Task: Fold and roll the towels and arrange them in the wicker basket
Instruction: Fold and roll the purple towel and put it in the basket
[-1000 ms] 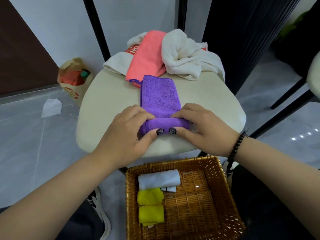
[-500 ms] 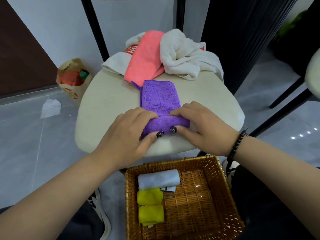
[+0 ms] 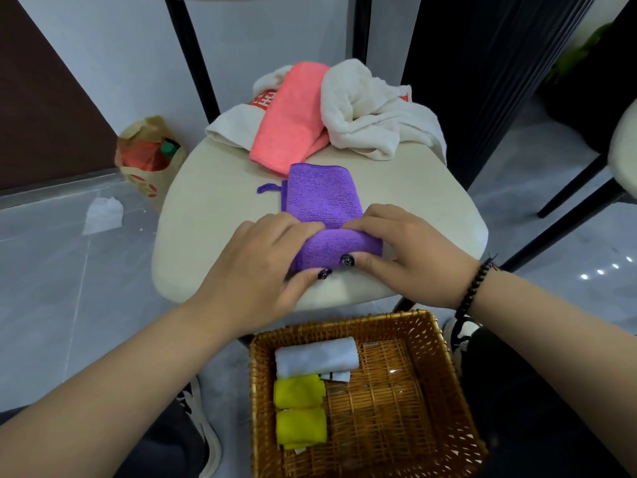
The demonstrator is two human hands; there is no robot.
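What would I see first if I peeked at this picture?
First, the bright purple towel in the middle of the cream stool, with the left hand and the right hand gripping its rolled near end. Behind it lies a pink towel on a heap of white towels. Below the stool sits the wicker basket, with one white roll and two yellow rolls along its left side.

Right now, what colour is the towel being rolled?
Purple: the towel under both hands, clearest in the head view.
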